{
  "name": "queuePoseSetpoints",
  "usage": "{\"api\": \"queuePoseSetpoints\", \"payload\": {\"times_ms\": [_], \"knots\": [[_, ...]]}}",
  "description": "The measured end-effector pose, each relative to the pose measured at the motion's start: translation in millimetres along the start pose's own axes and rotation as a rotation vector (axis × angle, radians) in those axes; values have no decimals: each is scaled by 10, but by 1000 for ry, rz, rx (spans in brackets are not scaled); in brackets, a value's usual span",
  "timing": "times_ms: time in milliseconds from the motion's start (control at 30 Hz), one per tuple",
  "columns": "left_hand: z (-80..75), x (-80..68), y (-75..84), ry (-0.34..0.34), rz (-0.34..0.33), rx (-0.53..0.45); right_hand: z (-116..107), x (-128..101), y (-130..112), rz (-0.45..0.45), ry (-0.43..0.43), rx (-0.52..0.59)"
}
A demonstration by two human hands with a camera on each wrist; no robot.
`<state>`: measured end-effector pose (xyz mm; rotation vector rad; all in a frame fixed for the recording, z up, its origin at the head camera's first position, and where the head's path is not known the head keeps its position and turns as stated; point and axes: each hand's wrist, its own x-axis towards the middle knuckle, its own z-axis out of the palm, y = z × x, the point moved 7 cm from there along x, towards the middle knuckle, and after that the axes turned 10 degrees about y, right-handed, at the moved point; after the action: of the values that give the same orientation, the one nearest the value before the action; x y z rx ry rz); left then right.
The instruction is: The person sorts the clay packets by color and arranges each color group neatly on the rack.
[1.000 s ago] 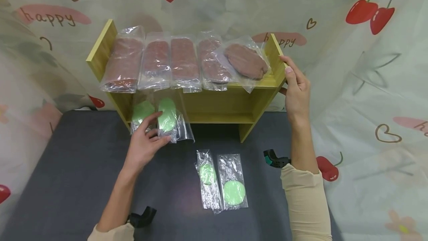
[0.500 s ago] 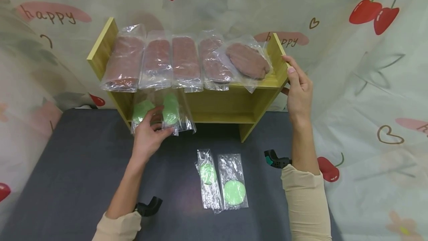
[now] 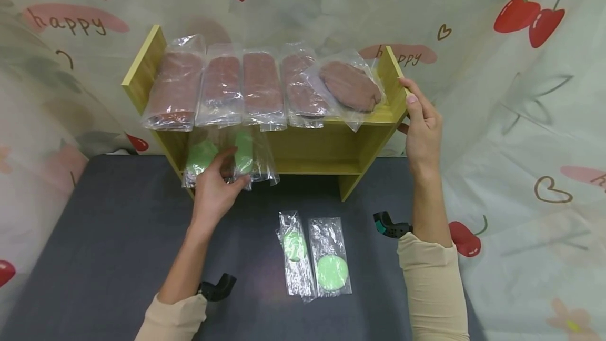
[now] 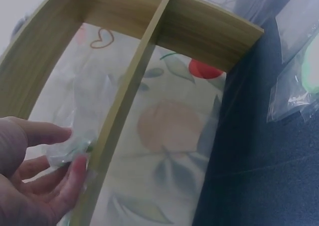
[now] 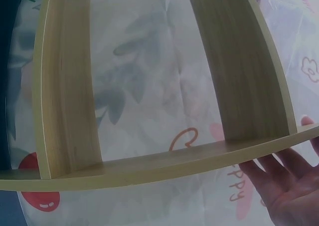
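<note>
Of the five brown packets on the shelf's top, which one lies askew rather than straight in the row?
The rightmost brown packet: it lies crosswise, overlapping its neighbour, while the other four lie parallel, front to back.

I get bright, even light in the head view, glare on the plastic bags (image 3: 222, 91), edges bowed. Both wrist views are hazy and soft, perhaps out of focus; shadows faint.
</note>
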<state>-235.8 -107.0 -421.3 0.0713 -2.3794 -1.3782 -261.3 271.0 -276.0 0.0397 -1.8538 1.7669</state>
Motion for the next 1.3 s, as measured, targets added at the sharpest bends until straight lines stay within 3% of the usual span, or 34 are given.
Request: {"api": "queuePoseSetpoints", "payload": {"times_ms": [333, 667, 1100, 1300], "knots": [[16, 22, 14, 14, -7, 39, 1, 2, 4, -6, 4, -1], [-26, 21, 102, 104, 82, 46, 4, 3, 6, -8, 5, 15], [-46, -34, 123, 177, 104, 148, 1, 4, 13, 1, 10, 6], [-80, -73, 134, 217, 149, 125, -2, 11, 14, 0, 11, -2]]}}
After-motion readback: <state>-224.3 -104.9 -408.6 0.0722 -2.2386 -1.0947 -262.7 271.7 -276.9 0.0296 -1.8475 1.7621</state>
